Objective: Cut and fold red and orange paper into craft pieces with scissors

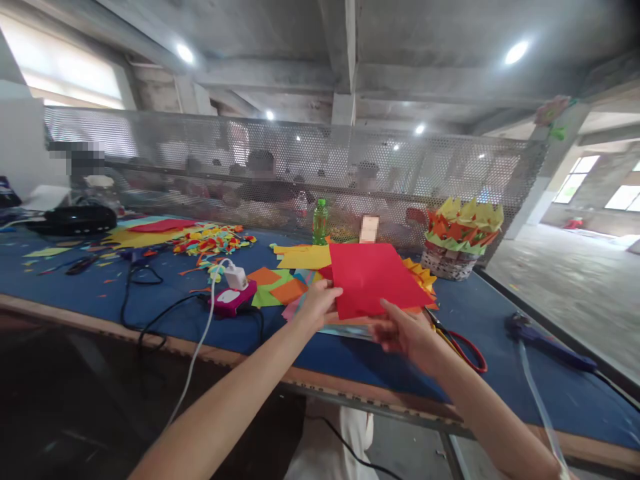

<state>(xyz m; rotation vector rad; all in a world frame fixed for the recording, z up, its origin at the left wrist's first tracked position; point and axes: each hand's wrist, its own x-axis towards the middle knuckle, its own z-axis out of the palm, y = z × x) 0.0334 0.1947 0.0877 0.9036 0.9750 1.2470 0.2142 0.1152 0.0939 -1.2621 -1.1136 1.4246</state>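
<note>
Pinching red sheet at its left edge with left hand, above blue table; touching its lower edge with right hand, too blurred to tell if gripping. Apparently at step of positioning the sheet; for next move, probably needing steady hold at both edges.

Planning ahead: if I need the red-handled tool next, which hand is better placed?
Probably the right hand: it is nearer the red-handled tool, while the left hand pinches the red sheet.

The held paper was red, the table was blue, the bottle was green, and the gray screen had tiny dots.
</note>
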